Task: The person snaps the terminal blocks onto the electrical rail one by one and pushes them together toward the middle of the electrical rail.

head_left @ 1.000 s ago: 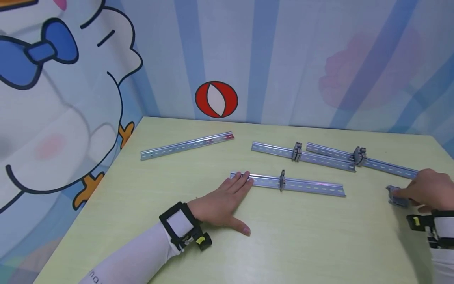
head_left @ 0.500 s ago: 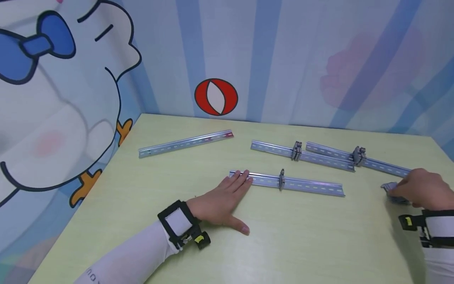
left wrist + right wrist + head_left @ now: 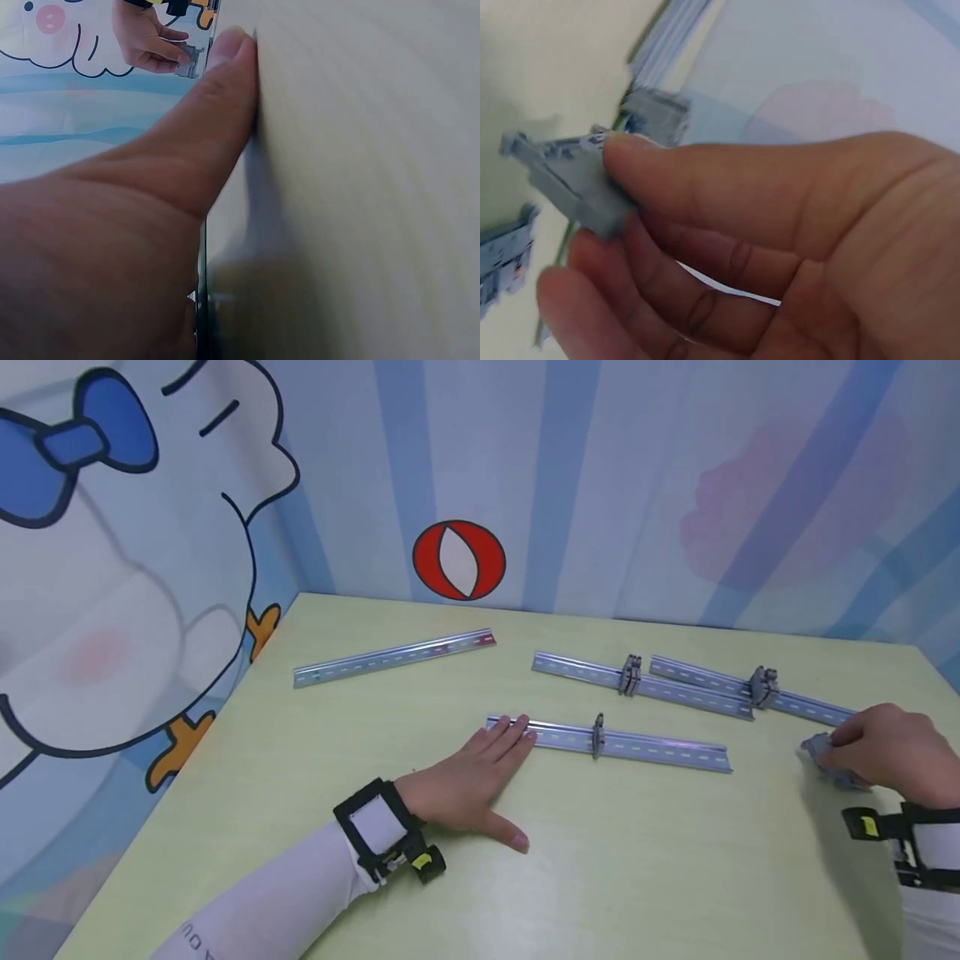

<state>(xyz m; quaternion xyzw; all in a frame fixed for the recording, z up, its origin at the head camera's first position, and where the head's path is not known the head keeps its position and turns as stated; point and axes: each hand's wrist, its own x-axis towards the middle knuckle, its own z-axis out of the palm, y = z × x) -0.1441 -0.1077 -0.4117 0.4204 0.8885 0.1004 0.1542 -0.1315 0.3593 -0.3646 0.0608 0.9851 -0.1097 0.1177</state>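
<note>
My left hand (image 3: 467, 785) lies spread on the table, its fingertips over the left end of the nearest slotted metal DIN rail (image 3: 660, 750). A thin grey terminal block (image 3: 597, 737) stands upright near that rail's middle. At the right, my right hand (image 3: 903, 752) pinches a grey terminal block (image 3: 581, 187) between thumb and fingers, tilted and held off the table in the right wrist view. In the left wrist view, the left thumb (image 3: 214, 97) stretches along the tabletop, and the right hand with its block shows small behind it.
Behind lie two more DIN rails, the middle one (image 3: 573, 668) and the right one (image 3: 813, 708), close together, each with grey blocks (image 3: 630, 675) clipped on. A bare DIN rail (image 3: 390, 657) with a red end lies back left. A patterned wall (image 3: 600, 485) bounds the table (image 3: 637, 868).
My right hand has drawn the terminal block up from the tabletop and slightly left, thumb and fingers closing round it. The left hand stays on the rail. The head view has tilted slightly.
</note>
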